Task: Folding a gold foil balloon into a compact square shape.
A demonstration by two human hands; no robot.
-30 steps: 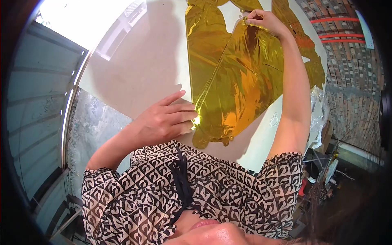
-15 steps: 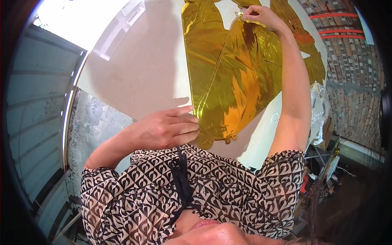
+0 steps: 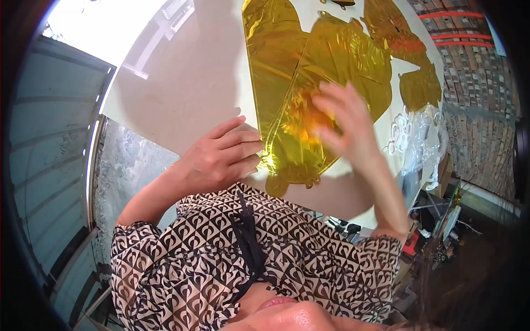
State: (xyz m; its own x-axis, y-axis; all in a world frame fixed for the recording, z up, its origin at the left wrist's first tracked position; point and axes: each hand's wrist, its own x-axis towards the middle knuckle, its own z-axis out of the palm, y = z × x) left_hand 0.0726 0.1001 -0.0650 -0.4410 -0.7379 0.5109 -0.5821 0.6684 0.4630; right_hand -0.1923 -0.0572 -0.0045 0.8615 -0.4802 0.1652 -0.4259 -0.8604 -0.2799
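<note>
A flat, shiny gold foil balloon (image 3: 276, 71) with small tabs along its edge lies across the white table. My left hand (image 3: 218, 157) rests at the balloon's near left edge, fingers stretched out, fingertips touching or just beside the foil. Over the middle right of the balloon hovers my right hand (image 3: 348, 129), blurred by motion, with its fingers apart and nothing seen in them. Another gold foil piece (image 3: 389, 27) lies at the far right; whether it is joined to the first I cannot tell.
Clear plastic bags (image 3: 428, 138) and pale rings (image 3: 395, 138) lie at the table's right edge. The white tabletop (image 3: 182, 99) stretches to the left. A brick wall (image 3: 477, 88) stands to the right, a grey panelled wall (image 3: 61, 149) to the left.
My right hand has let go of the balloon's far tab and come back toward me over the foil. My left hand has shifted slightly up and left.
</note>
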